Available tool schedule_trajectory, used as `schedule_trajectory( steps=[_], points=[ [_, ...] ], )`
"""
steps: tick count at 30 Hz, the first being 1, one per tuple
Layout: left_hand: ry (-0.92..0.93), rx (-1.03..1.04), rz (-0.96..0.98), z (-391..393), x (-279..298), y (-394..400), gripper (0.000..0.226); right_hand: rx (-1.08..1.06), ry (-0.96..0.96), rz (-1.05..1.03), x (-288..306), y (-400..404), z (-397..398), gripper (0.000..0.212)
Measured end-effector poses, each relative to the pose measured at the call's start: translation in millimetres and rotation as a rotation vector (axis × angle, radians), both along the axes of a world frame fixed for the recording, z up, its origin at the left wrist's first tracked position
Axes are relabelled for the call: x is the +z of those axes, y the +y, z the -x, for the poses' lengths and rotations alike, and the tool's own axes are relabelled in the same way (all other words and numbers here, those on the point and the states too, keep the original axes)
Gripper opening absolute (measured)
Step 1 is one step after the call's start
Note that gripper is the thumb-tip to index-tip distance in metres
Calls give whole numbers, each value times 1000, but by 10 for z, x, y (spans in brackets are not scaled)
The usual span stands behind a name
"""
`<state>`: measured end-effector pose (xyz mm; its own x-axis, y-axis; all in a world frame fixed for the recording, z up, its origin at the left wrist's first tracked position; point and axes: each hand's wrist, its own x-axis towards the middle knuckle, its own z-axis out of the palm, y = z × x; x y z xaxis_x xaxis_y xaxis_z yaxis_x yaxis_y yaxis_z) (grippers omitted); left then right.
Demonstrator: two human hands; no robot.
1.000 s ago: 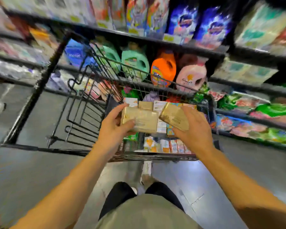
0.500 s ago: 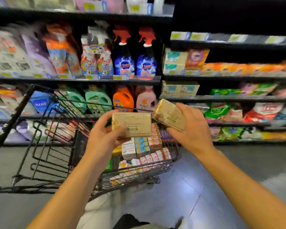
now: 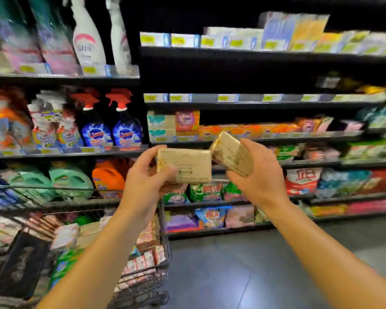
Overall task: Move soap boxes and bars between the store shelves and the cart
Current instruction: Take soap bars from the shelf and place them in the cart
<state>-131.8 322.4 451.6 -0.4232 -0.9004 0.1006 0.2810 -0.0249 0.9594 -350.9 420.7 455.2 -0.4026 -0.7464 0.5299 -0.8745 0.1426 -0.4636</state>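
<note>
Left hand (image 3: 143, 184) grips one soap bar (image 3: 184, 166); right hand (image 3: 257, 177) grips another (image 3: 232, 153). Neither is shelved yet. The cart (image 3: 163, 262) holds more soap stock, so the work looks unfinished.

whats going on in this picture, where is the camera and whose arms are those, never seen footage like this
There is no machine here: the arms belong to a person wearing a wide-angle camera on their head, so you look forward and down along them. The left hand grips one tan wrapped soap bar, held flat. The right hand grips a second soap bar, tilted. Both bars are raised in front of the store shelves, which hold boxes, packets, spray bottles and detergent jugs. At the lower left stands a wire shopping cart loaded with small boxes and packs. The picture is blurred, so the labels cannot be read reliably.
</note>
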Motion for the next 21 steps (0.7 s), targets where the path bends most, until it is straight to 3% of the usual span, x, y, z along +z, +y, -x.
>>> schedule_trajectory(
  steps=[10, 21],
  points=[
    [58, 117, 94, 1154, 770, -255, 33, -10, 66, 82, 619, -73, 1394, 74],
    [118, 304, 269, 1855, 1587, -1592, 40, 63, 216, 193, 1268, -1031, 1942, 76]
  ],
)
